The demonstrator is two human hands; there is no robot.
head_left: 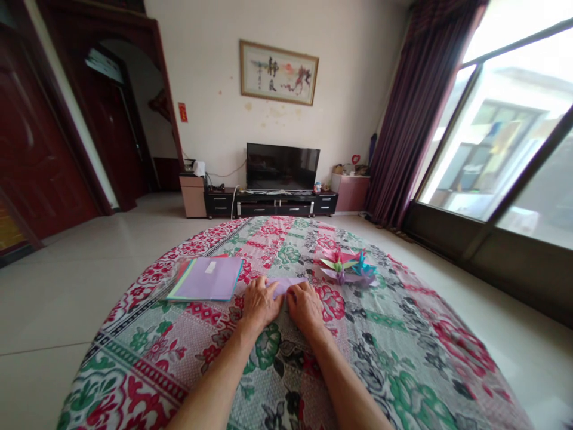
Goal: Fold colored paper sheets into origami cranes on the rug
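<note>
A light purple sheet of origami paper (292,283) lies folded on the tablecloth in front of me. My left hand (261,301) is at its left part, the fingers bent and pressing on it. At its near edge, my right hand (305,305) has its fingers curled down onto the paper. Both hands hide part of the sheet, so its exact folded shape does not show. To the left rests a stack of coloured paper (218,286) with a purple sheet on top. Several folded paper cranes (342,267) in red, green, blue and purple sit together on the right.
A flowered cloth (286,255) covers the round table. Clear plastic wrapping (166,280) shows beside the paper stack. Beyond the table are a television (283,167) on a low black cabinet (259,208), a purple curtain (405,137) and a large window (496,143).
</note>
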